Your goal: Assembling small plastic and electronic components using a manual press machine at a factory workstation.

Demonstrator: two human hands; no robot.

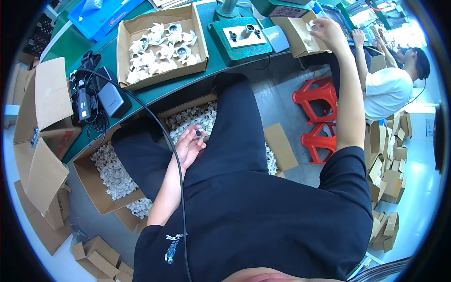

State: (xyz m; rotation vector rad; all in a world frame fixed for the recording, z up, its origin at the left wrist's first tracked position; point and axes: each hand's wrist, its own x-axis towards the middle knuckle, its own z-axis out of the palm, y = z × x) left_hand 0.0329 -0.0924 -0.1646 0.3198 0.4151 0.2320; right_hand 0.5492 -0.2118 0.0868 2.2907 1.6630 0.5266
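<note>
My left hand (188,149) is held palm up above my lap, its thumb and fingers pinching a small dark round piece (198,134). Far to the right, my right hand (327,34) reaches over a cardboard box (297,34) at the bench edge. A white fan wheel (310,26), only partly visible, sits between its fingertips. On the bench, a shallow cardboard box (205,47) holds several white fan wheels (165,50), some with dark metal hubs. Between the two boxes stands a green bench press (238,43) with a white plate and a metal socket on its base.
A grey power box (112,99) and cables lie on the bench's left. Open cartons of small white parts (112,174) surround my legs. Red stools (317,98) stand to the right, near a seated person (387,91). A black cable (164,129) hangs across the view.
</note>
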